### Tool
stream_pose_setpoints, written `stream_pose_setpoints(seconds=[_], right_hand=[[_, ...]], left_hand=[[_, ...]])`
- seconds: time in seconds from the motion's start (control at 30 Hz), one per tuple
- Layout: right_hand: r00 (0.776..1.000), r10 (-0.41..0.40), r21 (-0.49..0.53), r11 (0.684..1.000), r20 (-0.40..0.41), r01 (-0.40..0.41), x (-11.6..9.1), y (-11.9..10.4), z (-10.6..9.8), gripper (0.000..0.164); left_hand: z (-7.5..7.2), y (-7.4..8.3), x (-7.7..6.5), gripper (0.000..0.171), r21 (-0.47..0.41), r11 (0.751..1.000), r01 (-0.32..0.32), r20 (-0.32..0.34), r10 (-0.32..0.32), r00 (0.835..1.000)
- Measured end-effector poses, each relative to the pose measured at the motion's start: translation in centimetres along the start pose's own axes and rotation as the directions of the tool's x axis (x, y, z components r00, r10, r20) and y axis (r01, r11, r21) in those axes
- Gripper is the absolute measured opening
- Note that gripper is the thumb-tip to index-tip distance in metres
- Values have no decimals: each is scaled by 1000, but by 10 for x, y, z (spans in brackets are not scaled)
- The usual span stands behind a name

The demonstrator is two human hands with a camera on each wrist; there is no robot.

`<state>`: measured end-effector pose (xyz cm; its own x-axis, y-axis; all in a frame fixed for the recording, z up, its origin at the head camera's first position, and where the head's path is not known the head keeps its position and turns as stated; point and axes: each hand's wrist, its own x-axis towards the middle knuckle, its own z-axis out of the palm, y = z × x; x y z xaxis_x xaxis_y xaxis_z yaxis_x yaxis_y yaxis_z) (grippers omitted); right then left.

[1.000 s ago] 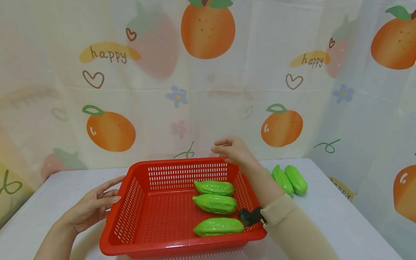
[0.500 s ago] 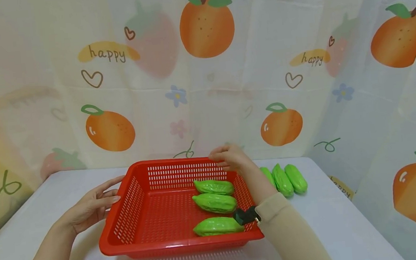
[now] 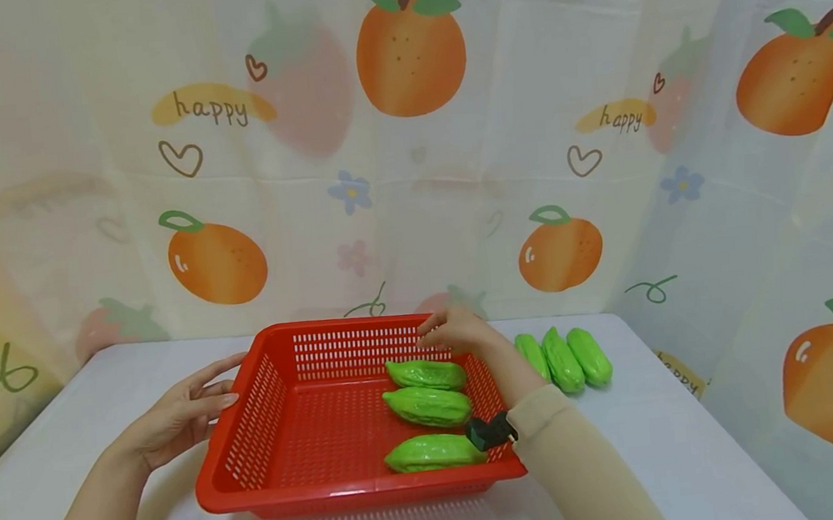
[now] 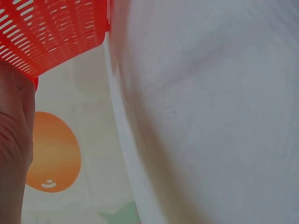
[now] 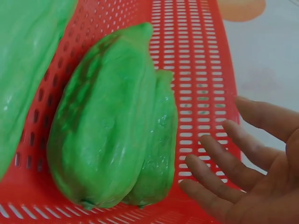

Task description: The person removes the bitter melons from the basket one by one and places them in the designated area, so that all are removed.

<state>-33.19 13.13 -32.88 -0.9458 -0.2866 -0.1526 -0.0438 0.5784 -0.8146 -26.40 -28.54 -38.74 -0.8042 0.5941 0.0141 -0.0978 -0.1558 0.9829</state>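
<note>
A red plastic basket (image 3: 333,490) with slotted walls stands mid-table. My left hand (image 3: 176,421) holds its left rim, thumb at the edge and the other fingers partly hidden along the outside; the left wrist view shows that hand (image 4: 14,121) against the basket's outer wall. Three green, ridged bitter melons lie in the basket's right half: a back one (image 3: 427,374), a middle one (image 3: 431,407) and a front one (image 3: 435,452). Over the back right corner hovers my right hand (image 3: 461,331), fingers loosely extended with nothing in them; it is beside the melons (image 5: 103,126) in the right wrist view.
Several more bitter melons (image 3: 563,360) lie side by side on the white table (image 3: 652,438), right of the basket, partly behind my right forearm. A curtain (image 3: 453,173) printed with fruit hangs close behind the table's back edge.
My right hand has come down and slightly toward the basket's back right corner, still holding nothing. More of the melons beyond my forearm shows now. The left hand and basket keep their place.
</note>
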Motion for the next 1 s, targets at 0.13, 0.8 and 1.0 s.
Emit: stream_pose_setpoints(seconds=[0.13, 0.8, 1.0], right_hand=[[999, -12, -48, 999, 41, 14, -1, 3, 1, 39], [983, -101, -303, 942, 152, 144, 5, 12, 10, 41], [984, -73, -368, 921, 161, 129, 5, 15, 12, 40]], left_hand=[[0, 0, 1, 50, 2, 1000, -3, 7, 3, 1000], [0, 0, 0, 49, 6, 1000, 3, -13, -3, 1000], [0, 0, 0, 50, 7, 1000, -4, -1, 4, 1000]])
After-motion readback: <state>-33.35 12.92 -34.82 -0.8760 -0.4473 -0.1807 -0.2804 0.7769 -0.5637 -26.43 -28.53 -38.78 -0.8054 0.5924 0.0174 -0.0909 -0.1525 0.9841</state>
